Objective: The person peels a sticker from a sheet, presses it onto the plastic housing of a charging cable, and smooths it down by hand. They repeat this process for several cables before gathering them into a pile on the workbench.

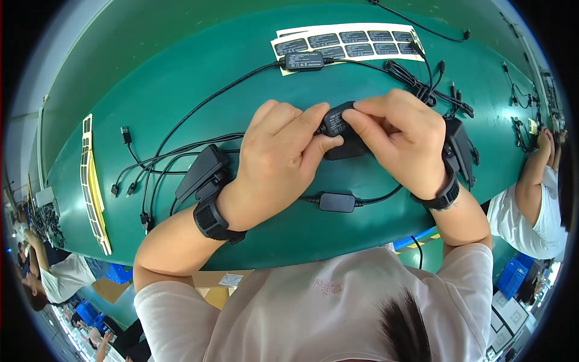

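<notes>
Over the middle of the green table, my left hand [274, 148] is closed in a pinch on the flat black box of a charging cable [335, 123], which carries a dark label with pale print. At the box's other end, the thumb and forefinger of my right hand [405, 136] are closed on its upper edge; whether they also hold a label edge I cannot make out. Another black block [347, 151] shows just below, partly hidden. Nearer to me lies a second cable's black box [336, 203] with no print visible. A labelled cable box [304, 61] rests beyond my hands, overlapping a label sheet.
Sheets of dark labels [356, 41] lie at the far side, and more label strips [93, 187] at the left. Cable plugs [125, 136] spread on the left; a bundled cable [407, 75] sits at the right. A co-worker's arm [531, 175] reaches in at the far right.
</notes>
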{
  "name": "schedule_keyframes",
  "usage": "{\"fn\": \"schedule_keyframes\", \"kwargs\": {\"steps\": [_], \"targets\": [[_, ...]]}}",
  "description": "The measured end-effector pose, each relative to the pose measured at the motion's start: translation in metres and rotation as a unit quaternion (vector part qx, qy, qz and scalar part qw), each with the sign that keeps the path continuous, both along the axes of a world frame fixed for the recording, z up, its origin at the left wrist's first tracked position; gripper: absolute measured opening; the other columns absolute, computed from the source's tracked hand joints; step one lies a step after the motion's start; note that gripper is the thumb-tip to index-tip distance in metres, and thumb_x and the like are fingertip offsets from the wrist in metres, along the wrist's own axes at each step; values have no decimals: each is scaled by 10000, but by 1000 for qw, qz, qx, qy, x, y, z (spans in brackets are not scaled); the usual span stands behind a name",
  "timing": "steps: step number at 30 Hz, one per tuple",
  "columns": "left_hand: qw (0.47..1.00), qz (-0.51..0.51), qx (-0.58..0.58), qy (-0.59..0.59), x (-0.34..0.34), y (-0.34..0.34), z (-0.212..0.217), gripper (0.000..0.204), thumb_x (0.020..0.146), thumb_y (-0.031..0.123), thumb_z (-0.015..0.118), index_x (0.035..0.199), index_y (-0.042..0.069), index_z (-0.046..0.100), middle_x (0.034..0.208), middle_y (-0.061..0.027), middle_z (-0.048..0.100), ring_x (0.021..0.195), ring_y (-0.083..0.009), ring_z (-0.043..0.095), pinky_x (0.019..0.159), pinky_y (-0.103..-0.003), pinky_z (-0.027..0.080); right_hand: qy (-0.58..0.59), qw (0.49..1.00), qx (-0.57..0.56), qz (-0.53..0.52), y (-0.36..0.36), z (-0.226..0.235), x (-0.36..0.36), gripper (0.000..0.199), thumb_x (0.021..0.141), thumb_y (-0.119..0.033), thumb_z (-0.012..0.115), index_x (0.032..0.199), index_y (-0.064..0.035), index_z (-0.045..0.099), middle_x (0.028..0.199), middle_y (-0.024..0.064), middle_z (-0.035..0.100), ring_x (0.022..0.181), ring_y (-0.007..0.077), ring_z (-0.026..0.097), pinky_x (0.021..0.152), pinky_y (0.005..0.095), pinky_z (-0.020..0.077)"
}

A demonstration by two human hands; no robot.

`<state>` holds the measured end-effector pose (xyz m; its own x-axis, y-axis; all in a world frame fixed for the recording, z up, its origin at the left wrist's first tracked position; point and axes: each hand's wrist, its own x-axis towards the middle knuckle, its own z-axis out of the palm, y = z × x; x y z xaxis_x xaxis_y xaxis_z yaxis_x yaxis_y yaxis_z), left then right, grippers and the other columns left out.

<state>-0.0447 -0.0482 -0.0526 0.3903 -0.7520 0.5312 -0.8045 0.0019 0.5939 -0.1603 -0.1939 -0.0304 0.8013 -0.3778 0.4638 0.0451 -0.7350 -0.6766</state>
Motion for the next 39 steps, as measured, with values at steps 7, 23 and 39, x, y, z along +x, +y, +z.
{"fn": "schedule_keyframes", "kwargs": {"steps": [7,23,39], "targets": [[1000,1,4,12,0,2,6,350,648,84,767,975,30,655,670,-43,527,616,-184,471,542,-283,390,37,982,-149,-110,-32,17,-4,189,720,-128,747,801,-1,634,704,73,588,529,142,525,496,240,428],[998,33,39,-48,41,-10,13,279,647,55,737,916,32,666,694,-88,558,653,-267,520,610,-350,432,135,986,97,27,-33,13,10,215,765,-57,661,974,-15,631,794,97,619,695,207,593,645,283,486],[971,-189,140,-48,-15,3,12,45,755,80,610,767,40,592,735,-130,585,742,-298,556,696,-371,449,169,935,-311,-10,-30,-7,33,68,725,-94,634,735,-26,635,702,130,578,723,303,588,640,395,485]]}}
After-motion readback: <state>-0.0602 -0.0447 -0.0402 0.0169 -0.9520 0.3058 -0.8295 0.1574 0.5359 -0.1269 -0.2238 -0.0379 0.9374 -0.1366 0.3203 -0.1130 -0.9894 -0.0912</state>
